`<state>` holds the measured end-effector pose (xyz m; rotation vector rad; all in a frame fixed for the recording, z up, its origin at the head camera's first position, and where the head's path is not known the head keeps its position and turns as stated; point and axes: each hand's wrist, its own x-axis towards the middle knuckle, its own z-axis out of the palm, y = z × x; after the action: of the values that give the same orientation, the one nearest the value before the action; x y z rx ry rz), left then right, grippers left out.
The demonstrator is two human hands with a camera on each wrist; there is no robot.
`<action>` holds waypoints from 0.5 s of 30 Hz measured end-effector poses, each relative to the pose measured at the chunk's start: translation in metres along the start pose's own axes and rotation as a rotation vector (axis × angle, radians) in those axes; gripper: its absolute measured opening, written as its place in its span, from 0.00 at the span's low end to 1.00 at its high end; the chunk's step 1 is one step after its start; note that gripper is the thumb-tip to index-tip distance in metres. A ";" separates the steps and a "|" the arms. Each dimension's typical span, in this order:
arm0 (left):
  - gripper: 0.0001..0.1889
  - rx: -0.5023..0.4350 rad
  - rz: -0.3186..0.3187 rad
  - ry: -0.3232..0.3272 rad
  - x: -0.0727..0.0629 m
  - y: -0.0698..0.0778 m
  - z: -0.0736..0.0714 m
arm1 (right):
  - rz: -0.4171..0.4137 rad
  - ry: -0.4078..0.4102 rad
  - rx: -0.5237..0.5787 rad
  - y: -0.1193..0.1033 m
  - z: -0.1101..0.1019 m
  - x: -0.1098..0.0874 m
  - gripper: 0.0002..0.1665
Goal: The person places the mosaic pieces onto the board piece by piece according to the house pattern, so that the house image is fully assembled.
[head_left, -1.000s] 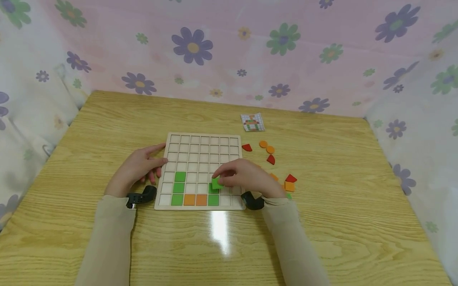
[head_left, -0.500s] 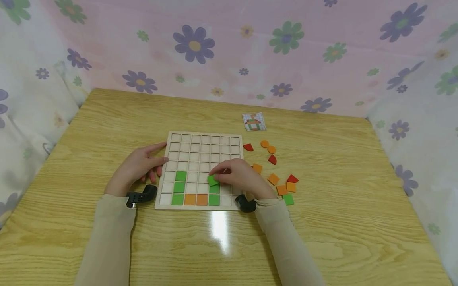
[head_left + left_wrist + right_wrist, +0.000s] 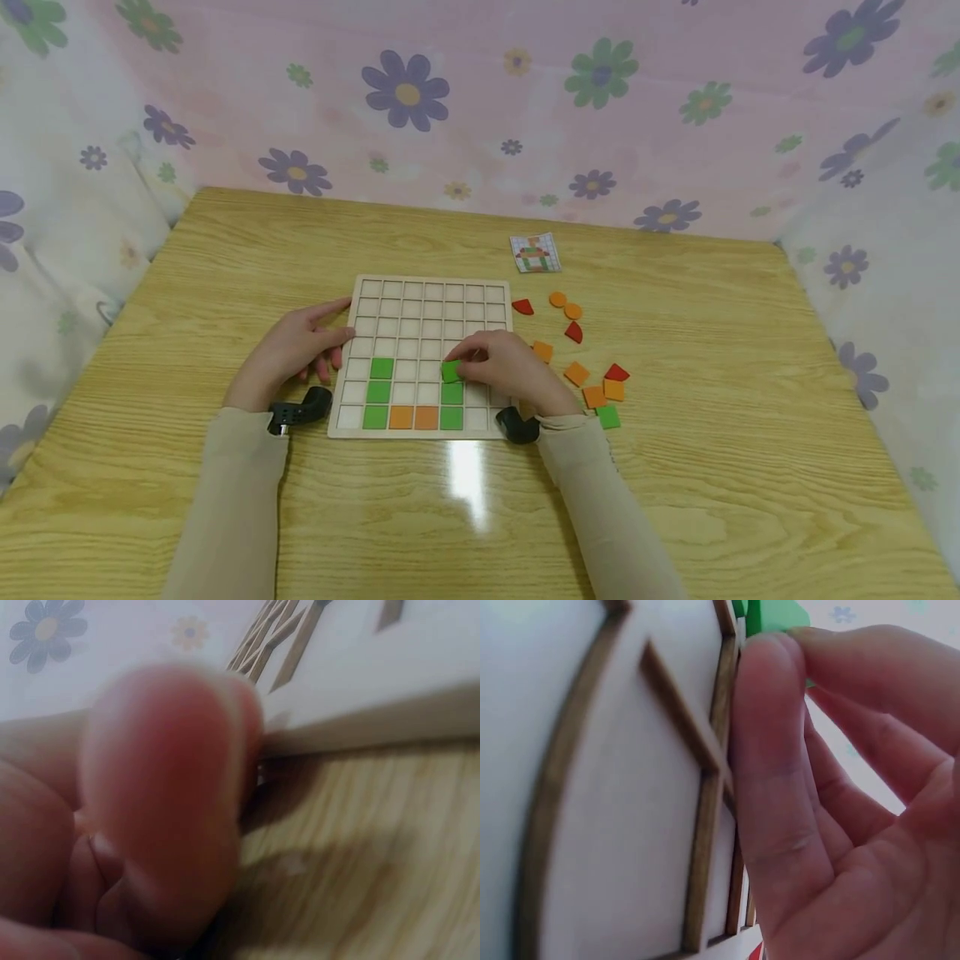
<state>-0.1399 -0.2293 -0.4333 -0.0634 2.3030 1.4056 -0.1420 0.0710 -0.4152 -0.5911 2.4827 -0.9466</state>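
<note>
A wooden grid board lies on the table. My right hand pinches a green square tile between thumb and fingers over the board's right half, just above a green column there. In the right wrist view the green tile looks slightly tilted, close to the grid ridges. My left hand rests at the board's left edge; its index finger and thumb touch the rim. Green tiles fill a left column of cells, and orange tiles join the two columns along the bottom row.
Right of the board lie loose orange squares, a green square, red quarter-circle pieces and orange discs. Behind them is a small printed pattern card. A flowered cloth hangs behind the table.
My right hand has moved the green tile slightly away from me, from over the second-row green tile to the cell above it. The left hand stays at the board's edge.
</note>
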 end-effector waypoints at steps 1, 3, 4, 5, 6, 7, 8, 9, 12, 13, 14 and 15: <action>0.32 0.002 0.001 0.000 0.000 0.000 0.000 | 0.004 0.004 0.001 0.000 0.000 0.000 0.08; 0.33 -0.002 -0.002 -0.001 0.001 0.000 0.000 | 0.012 0.012 -0.001 -0.001 0.000 0.000 0.07; 0.33 -0.001 -0.002 -0.001 0.001 0.000 -0.001 | 0.016 0.016 0.000 -0.001 0.000 0.000 0.07; 0.33 0.002 -0.002 0.000 0.001 0.000 -0.001 | 0.017 0.021 0.003 -0.001 0.000 0.000 0.07; 0.33 0.002 -0.003 0.000 0.001 0.000 -0.001 | 0.018 0.025 0.002 -0.001 0.000 0.000 0.06; 0.33 0.002 -0.003 -0.001 0.001 0.000 -0.001 | 0.022 0.030 0.002 -0.002 0.000 0.000 0.06; 0.33 0.002 -0.002 -0.001 0.001 0.000 -0.001 | 0.024 0.035 0.002 -0.001 0.001 0.000 0.06; 0.33 0.004 0.000 -0.001 0.001 0.000 0.000 | 0.028 0.040 0.003 -0.001 0.001 0.000 0.05; 0.33 0.000 0.005 0.000 0.001 0.001 0.000 | 0.045 0.055 0.008 -0.001 0.002 0.000 0.05; 0.32 0.001 0.005 0.001 0.001 0.001 0.000 | 0.052 0.058 0.013 -0.002 0.003 0.000 0.05; 0.32 0.001 0.006 0.001 0.001 0.001 0.000 | 0.057 0.061 0.021 -0.002 0.003 0.000 0.05; 0.32 0.002 0.006 0.001 0.001 0.001 0.000 | 0.064 0.062 0.028 -0.002 0.003 0.000 0.05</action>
<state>-0.1408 -0.2287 -0.4329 -0.0573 2.3072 1.4067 -0.1398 0.0677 -0.4159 -0.4776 2.5223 -0.9868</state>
